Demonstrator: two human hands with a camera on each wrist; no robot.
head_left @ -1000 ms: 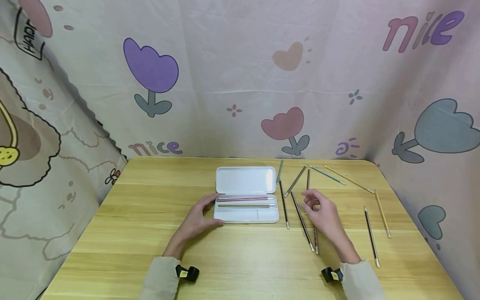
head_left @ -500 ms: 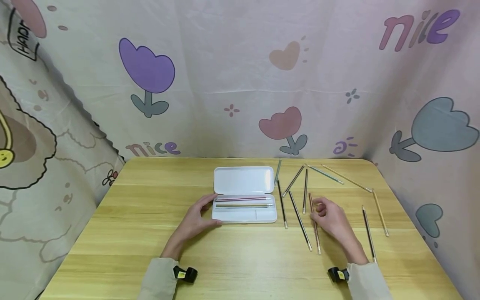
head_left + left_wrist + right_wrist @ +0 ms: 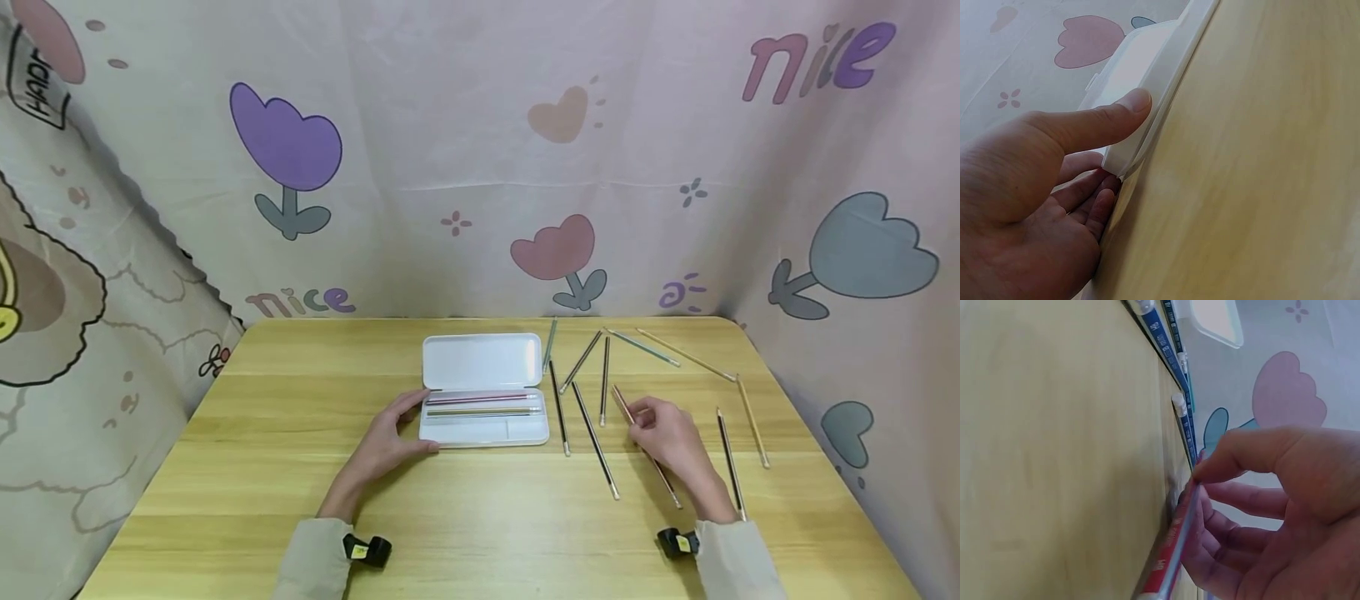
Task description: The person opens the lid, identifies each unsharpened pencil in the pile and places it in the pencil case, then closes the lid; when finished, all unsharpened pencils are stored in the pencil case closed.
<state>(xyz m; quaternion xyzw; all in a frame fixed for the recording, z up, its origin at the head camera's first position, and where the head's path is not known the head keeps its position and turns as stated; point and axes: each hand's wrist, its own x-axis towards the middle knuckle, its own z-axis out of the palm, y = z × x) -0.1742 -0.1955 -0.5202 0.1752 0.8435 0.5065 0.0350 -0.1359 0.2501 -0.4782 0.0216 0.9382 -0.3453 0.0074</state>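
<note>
A white pencil case [image 3: 484, 432] lies with its lid [image 3: 482, 362] raised at the back; a few pencils [image 3: 480, 411] are inside. My left hand [image 3: 384, 442] grips the case's left end, thumb on the front side and fingers round the corner, as the left wrist view shows. Between thumb and fingers, my right hand [image 3: 670, 435] pinches a red pencil [image 3: 1169, 550] near its middle. In the head view this pencil slants, its white eraser end toward the front right. Left of that hand, dark pencils [image 3: 596, 442] lie on the table.
More pencils are spread over the right of the wooden table [image 3: 300, 367]: a yellow pencil [image 3: 753, 421], a dark pencil [image 3: 729, 458] by the right wrist, and a blue-green pencil [image 3: 643, 347] at the back. A patterned cloth [image 3: 420, 125] hangs behind the table.
My right hand has come down onto the red pencil and pinched it; the pencil's eraser end has swung to the right. The left hand stays on the case.
</note>
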